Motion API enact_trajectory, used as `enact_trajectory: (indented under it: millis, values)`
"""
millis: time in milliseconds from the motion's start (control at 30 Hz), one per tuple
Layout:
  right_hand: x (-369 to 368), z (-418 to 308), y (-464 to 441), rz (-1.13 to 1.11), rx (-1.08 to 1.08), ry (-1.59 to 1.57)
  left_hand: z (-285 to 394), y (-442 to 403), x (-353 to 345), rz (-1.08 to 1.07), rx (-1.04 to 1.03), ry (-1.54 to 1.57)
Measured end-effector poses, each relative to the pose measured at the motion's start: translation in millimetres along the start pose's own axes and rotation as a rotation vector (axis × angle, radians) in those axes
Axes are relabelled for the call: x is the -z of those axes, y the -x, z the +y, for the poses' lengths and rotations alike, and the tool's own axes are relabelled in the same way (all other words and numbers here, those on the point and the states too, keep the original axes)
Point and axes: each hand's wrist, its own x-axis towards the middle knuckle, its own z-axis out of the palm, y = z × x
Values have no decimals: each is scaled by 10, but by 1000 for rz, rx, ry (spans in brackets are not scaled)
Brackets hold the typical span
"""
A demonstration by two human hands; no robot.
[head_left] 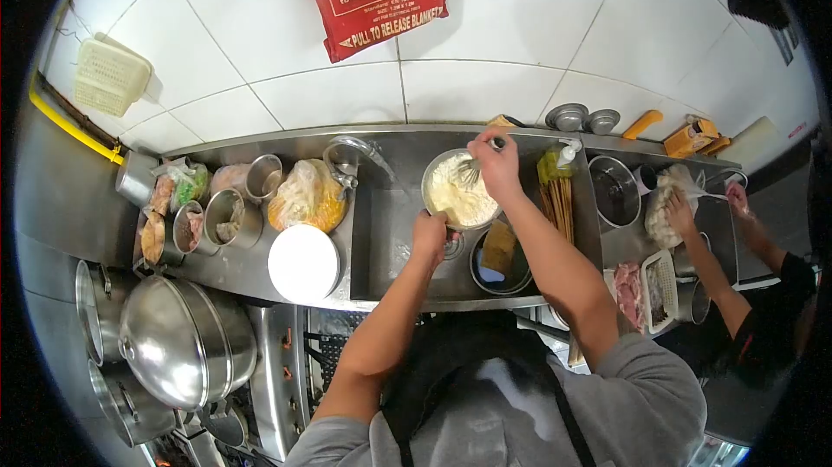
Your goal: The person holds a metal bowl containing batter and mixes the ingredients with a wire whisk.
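A metal bowl [426,174] of pale yellow, creamy mixture [461,194] is held over the steel sink [381,246]. My left hand [431,237] grips the bowl's near left side. Above its right side, my right hand [495,162] is closed round the handle of a whisk [469,174], whose wires touch the mixture. Just below and to the right, a round basin [503,286] in the sink holds a yellow-brown sponge [498,247] and something blue. Water runs from the tap [345,174] at the sink's left edge.
A white round lid or plate [303,262], a bag of yellow food [307,197] and metal pots [234,217] stand left. Wooden sticks [559,207] and a soap bottle [555,161] are right. A co-worker's hands [681,211] touch a bag farther right. A domed pot [178,341] sits lower left.
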Motion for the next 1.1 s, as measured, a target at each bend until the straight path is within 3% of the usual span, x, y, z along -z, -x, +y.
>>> enact_trajectory:
  millis: [133, 233, 333, 367, 500, 600, 767, 900, 1033, 1100]
  values:
    - [-29, -141, 50, 14, -3, 3, 38, 22, -17, 25, -20, 3]
    - [-58, -31, -13, -43, -6, 241, 13, 37, -3, 18, -19, -18]
    - [-39, -146, 19, -46, 24, 288, 58, -4, -56, 68, -50, -14]
    - [-85, -142, 40, -20, 75, 143, 38, -12, -49, 63, -55, -10]
    - [-127, -18, -54, -95, -66, 251, -5, -3, -51, 27, -41, 59]
    - [-120, -59, -25, -129, -44, 173, 20, 55, -78, 109, -61, -24]
    - [-297, -101, -188, -253, 16, 325, -17, 3, -19, -3, -45, -29]
    - [-285, -170, -320, -70, -70, 272, -7, 74, -5, -23, 12, -32]
    - [-134, -180, -252, 117, 12, 425, 49, 166, -6, -47, 11, 15]
    - [-61, -225, -145, 202, -22, 301, 109, 233, -47, -11, 17, 29]
